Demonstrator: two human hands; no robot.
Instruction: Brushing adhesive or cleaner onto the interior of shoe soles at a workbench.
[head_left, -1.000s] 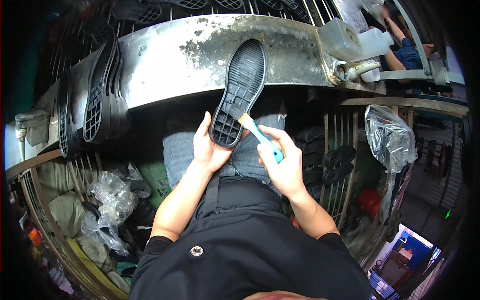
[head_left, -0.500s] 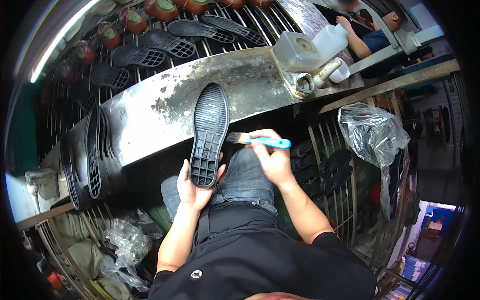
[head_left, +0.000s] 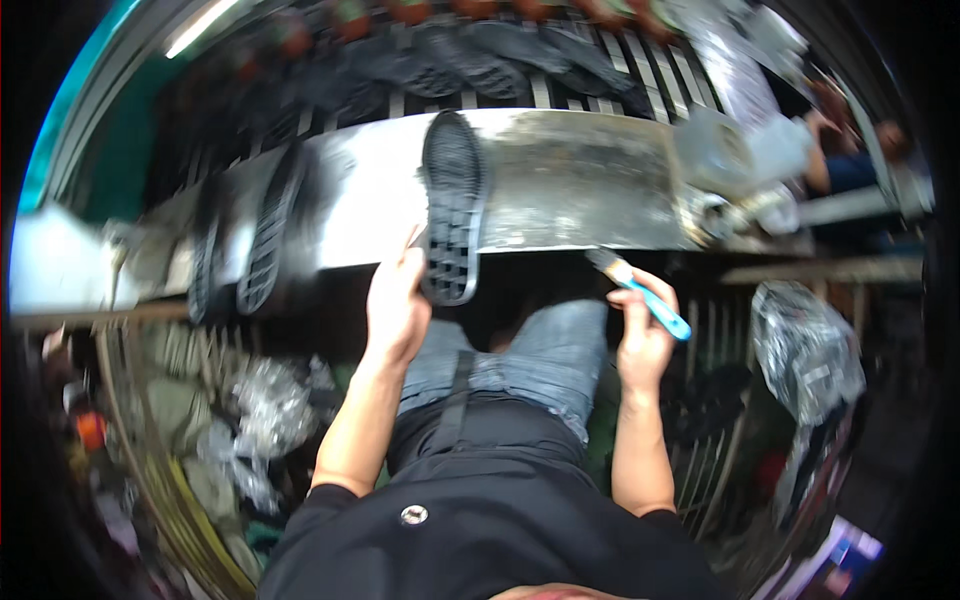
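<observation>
Stained metal bench (head_left: 590, 180), blurred soles (head_left: 488, 74) racked beyond; at its near edge the left hand (head_left: 398, 305) grips a black sole (head_left: 452, 215), the right hand (head_left: 643, 340) a blue-handled brush (head_left: 665, 313), held apart; likely a brushing step, the next stroke needing bristles (head_left: 602, 260) on the sole

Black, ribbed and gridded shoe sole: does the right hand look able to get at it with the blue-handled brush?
Probably yes: the left hand holds the sole near its lower end, patterned face exposed, and nothing visible stands between it and the brush in the right hand.
</observation>
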